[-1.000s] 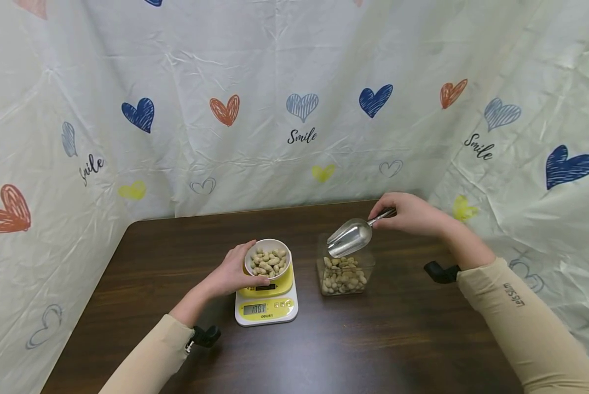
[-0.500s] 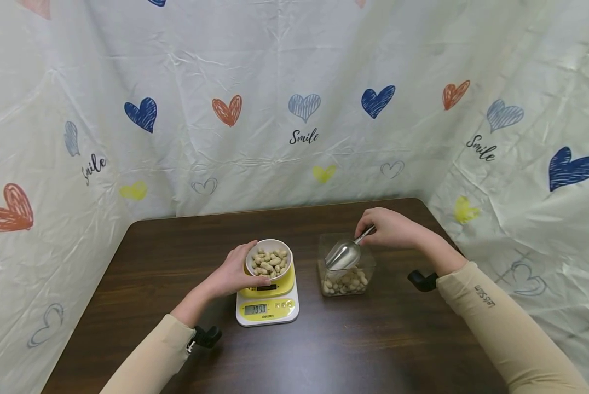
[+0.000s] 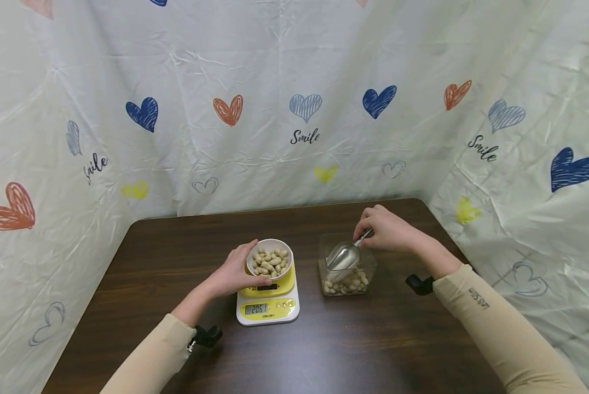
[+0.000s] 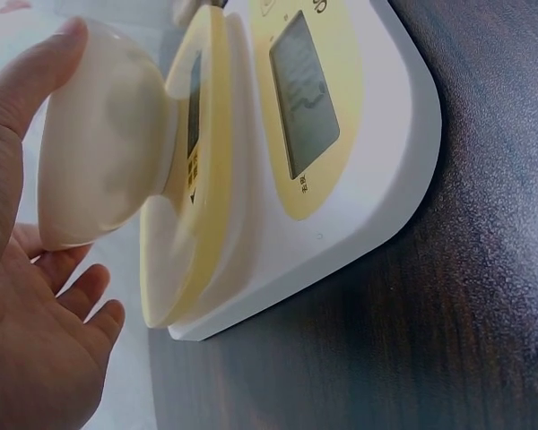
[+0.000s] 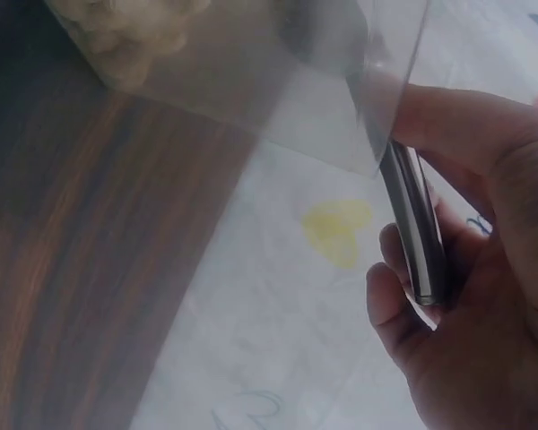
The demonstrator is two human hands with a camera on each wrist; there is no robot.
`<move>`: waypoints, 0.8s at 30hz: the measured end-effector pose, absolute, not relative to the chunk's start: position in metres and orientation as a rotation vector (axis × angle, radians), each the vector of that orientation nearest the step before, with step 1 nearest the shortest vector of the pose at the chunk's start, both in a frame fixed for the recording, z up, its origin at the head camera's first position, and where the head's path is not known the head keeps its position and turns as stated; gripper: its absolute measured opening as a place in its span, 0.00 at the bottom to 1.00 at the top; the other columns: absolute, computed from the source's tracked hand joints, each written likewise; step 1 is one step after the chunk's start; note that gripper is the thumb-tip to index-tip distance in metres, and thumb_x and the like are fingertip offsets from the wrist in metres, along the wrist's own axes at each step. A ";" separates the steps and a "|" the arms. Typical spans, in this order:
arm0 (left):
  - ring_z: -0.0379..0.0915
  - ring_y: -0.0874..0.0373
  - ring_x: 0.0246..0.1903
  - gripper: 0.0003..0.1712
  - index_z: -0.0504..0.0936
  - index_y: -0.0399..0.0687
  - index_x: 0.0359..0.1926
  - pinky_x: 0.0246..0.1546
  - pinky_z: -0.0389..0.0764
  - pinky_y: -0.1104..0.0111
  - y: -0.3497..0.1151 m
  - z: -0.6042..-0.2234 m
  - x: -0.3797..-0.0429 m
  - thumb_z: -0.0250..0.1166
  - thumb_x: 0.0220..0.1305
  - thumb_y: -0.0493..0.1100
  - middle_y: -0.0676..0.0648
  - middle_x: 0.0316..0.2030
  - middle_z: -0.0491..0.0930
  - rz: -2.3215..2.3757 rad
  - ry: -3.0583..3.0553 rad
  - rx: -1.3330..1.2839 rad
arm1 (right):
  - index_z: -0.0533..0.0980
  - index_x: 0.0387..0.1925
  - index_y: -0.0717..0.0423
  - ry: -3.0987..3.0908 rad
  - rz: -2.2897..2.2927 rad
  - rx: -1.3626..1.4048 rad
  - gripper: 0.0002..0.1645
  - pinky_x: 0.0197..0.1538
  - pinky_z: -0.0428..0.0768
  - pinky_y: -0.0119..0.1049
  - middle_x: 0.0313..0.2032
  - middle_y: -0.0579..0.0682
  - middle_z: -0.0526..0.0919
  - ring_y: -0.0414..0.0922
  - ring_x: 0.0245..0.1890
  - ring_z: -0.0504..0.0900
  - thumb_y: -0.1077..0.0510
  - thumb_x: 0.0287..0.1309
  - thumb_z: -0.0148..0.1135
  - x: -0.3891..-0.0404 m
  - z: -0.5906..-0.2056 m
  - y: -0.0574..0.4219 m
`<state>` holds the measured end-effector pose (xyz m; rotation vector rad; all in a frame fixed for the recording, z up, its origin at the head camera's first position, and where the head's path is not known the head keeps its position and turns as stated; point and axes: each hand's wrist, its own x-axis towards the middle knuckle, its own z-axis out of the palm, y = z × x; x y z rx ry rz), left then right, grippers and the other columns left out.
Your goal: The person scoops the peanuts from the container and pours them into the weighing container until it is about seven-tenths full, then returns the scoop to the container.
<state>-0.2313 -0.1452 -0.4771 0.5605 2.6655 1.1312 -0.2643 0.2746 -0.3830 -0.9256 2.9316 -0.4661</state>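
A white bowl [image 4: 108, 134] of unshelled peanuts [image 3: 270, 264] stands on the yellow platform of a white kitchen scale [image 3: 267, 313]. My left hand [image 3: 232, 273] holds this bowl from the left, thumb at the near side of the rim and fingers round the far side. To the right, my right hand [image 3: 385, 230] grips the handle of a metal scoop [image 3: 344, 256]. The scoop tilts down to the left, its mouth inside a clear square container [image 3: 331, 239], close over more peanuts [image 3: 346, 283]. In the right wrist view, fingers and thumb wrap the scoop's handle [image 5: 414, 224].
Everything stands on a dark wooden table [image 3: 176, 257]. Behind and at both sides hangs a white curtain [image 3: 255, 169] printed with hearts. The scale's display [image 3: 257, 309] is lit with digits. A dark wrist mount [image 3: 208, 336] sticks out from the left cuff.
My right hand has lowered the scoop from above the container into it, moving down and left. The scale's digits have changed. My left hand has stayed on the bowl.
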 end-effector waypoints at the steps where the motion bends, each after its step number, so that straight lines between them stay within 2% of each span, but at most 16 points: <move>1: 0.53 0.42 0.71 0.70 0.52 0.43 0.81 0.65 0.64 0.41 -0.145 -0.477 -0.231 0.79 0.48 0.67 0.38 0.73 0.60 1.131 2.664 0.560 | 0.88 0.37 0.42 2.936 -0.480 -0.925 0.11 0.48 0.70 0.45 0.40 0.41 0.78 0.48 0.45 0.70 0.55 0.51 0.81 -0.264 -0.383 0.274; 6: 0.49 0.41 0.74 0.71 0.50 0.46 0.82 0.67 0.61 0.41 -0.145 -0.475 -0.229 0.79 0.48 0.67 0.38 0.75 0.56 1.122 2.656 0.557 | 0.86 0.44 0.47 2.926 -0.556 -0.874 0.15 0.53 0.72 0.50 0.46 0.45 0.80 0.51 0.51 0.72 0.56 0.53 0.79 -0.261 -0.383 0.274; 15: 0.45 0.42 0.76 0.70 0.48 0.50 0.82 0.69 0.58 0.41 -0.149 -0.470 -0.227 0.77 0.50 0.69 0.40 0.77 0.52 1.120 2.663 0.573 | 0.79 0.61 0.48 2.940 -0.676 -0.824 0.22 0.59 0.69 0.58 0.61 0.53 0.75 0.58 0.64 0.66 0.51 0.68 0.68 -0.253 -0.373 0.283; 19: 0.41 0.45 0.77 0.68 0.46 0.54 0.83 0.70 0.56 0.41 -0.156 -0.464 -0.225 0.73 0.53 0.73 0.44 0.79 0.50 1.117 2.686 0.557 | 0.75 0.66 0.49 2.982 -0.738 -0.800 0.26 0.62 0.65 0.62 0.65 0.55 0.71 0.60 0.68 0.63 0.48 0.71 0.65 -0.246 -0.368 0.295; 24: 0.38 0.42 0.78 0.62 0.44 0.54 0.83 0.70 0.54 0.38 -0.173 -0.452 -0.218 0.65 0.61 0.74 0.43 0.80 0.47 1.104 2.766 0.557 | 0.72 0.70 0.53 3.098 -0.802 -0.743 0.32 0.64 0.62 0.64 0.67 0.58 0.70 0.63 0.69 0.62 0.46 0.70 0.65 -0.236 -0.369 0.314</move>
